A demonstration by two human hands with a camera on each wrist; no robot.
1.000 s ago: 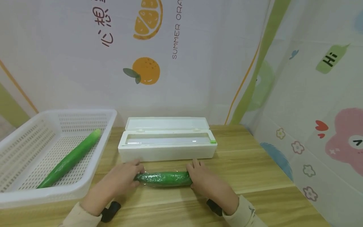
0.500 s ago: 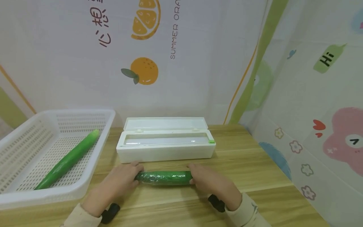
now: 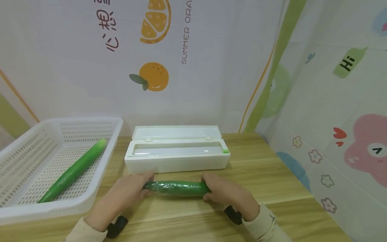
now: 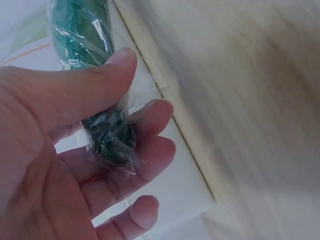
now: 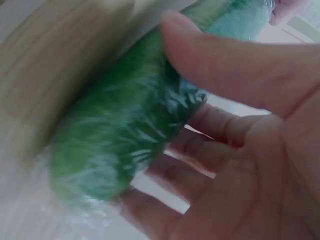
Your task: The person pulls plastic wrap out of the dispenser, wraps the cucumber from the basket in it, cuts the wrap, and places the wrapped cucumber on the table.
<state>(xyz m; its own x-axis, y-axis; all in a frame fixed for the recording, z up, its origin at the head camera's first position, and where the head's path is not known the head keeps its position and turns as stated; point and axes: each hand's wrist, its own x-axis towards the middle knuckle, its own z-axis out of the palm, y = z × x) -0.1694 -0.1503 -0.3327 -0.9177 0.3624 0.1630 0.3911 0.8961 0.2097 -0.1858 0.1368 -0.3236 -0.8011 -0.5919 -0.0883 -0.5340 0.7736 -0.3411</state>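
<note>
A cucumber (image 3: 178,188) in clear plastic wrap lies crosswise between my two hands, in front of a long white box. My left hand (image 3: 131,188) grips its left end; in the left wrist view the thumb lies over the wrapped cucumber (image 4: 82,35) and the fingers curl under its dark tip, where loose film (image 4: 127,165) bunches up. At the other end my right hand (image 3: 225,191) holds on, thumb across the top and fingers beneath, as the right wrist view shows. Crinkled film covers that thick end of the cucumber (image 5: 110,130).
Behind the hands stands the white cling film box (image 3: 178,163), its lid (image 3: 178,132) raised and a green slider (image 3: 225,151) at its right. A white perforated basket (image 3: 90,198) on the left holds a second cucumber (image 3: 74,171). A printed curtain (image 3: 205,84) hangs behind the wooden table (image 3: 272,181).
Both hands keep hold of the cucumber, which has turned between them. My right hand has shifted slightly right and its fingers have closed further around the end. Box and basket stay put.
</note>
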